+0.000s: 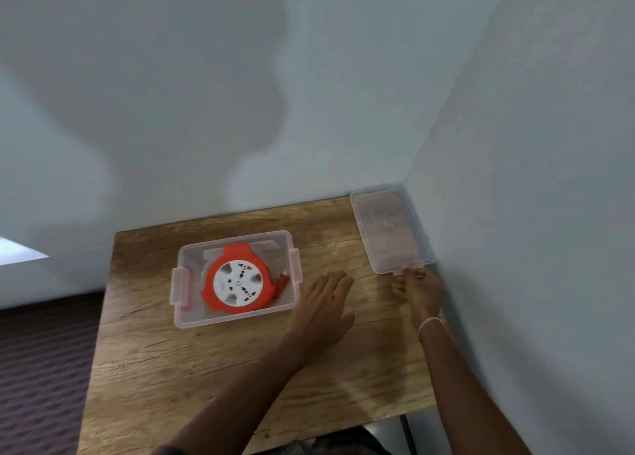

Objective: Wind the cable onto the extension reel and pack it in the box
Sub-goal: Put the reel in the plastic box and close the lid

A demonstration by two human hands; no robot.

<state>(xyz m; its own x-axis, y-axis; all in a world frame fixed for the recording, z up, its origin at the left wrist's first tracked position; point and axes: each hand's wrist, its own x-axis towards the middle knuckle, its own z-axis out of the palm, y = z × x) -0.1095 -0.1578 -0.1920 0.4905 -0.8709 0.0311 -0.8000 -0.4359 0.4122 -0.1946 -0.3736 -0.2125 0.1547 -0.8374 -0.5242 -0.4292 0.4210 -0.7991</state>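
Your reel (237,281) is a round orange drum with a white face. The face has four rounded cut-outs near its edge and dark socket marks across the middle. It lies flat, face up, inside the box (233,318), a clear plastic tub that stands open on the table (206,368), left of centre. A red plug (283,281) sits in the box just beside the reel's right side. You cannot tell the cable apart from the orange rim.

Count one reel, one box, one lid (391,234), one plug and one table. The box has two pinkish latches, one on its left end (180,286) and one on its right end (295,265).

The clear lid lies flat at the table's far right corner, against the wall and well apart from the box.

Your left hand (326,303) is over the wood just right of the box, palm down, fingers straight and close together, holding nothing. Your right hand (421,288) is at the lid's near edge, fingers curled and pinching its small tab. There is one bracelet (429,322), on that wrist.
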